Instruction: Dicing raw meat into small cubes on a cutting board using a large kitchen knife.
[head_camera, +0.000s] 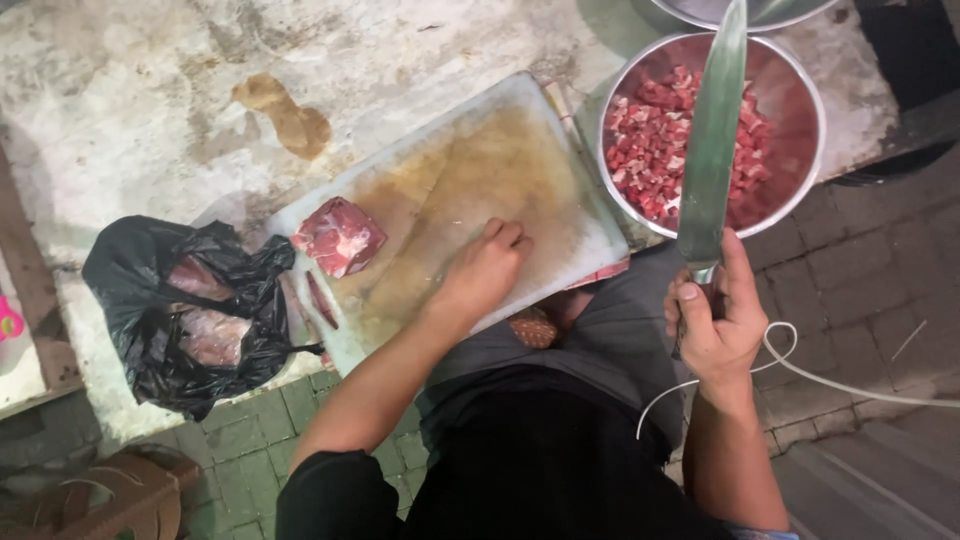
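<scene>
My right hand (722, 325) was wrapped tight around the handle of a long, shiny steel knife (713, 140). The blade pointed up and away from me, across a round metal bowl (805, 95) full of small red meat cubes (655, 140). My left hand (487, 268) was curled into a loose fist, with the knuckles pressed down on a stained white plastic cutting board (480, 170). It held nothing. Further left of that hand, a big red chunk of raw meat (338, 236) sat on the board's corner. Past the chunk lay an open black plastic bag (165, 310) with more meat inside. Everything rested on a worn, pale stone slab (130, 110). A thin white cord (800, 370) looped near my right wrist.
</scene>
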